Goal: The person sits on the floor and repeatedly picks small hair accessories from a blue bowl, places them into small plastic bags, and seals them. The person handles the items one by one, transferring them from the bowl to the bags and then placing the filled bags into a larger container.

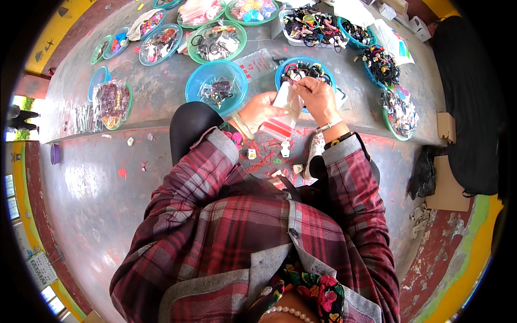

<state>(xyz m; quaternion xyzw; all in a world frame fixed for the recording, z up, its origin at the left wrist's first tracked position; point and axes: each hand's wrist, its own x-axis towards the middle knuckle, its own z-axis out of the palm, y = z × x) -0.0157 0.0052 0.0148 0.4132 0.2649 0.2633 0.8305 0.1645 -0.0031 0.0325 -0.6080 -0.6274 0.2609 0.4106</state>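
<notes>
My left hand is closed on a clear plastic zip bag with a red band along its lower end. The bag slants between my hands, over the edge of the raised floor. At the bag's upper end, my right hand pinches with thumb and forefinger; what lies between those fingertips is too small to make out. Just beyond my right hand sits a blue basin heaped with dark hair ties. Left of it, a wider blue basin holds small filled clear bags.
Green basins and blue basins of hair accessories spread across the raised floor. A white tub of black hair ties stands far right of centre. Red scraps and small white cards litter the lower floor. A black plastic bag lies right.
</notes>
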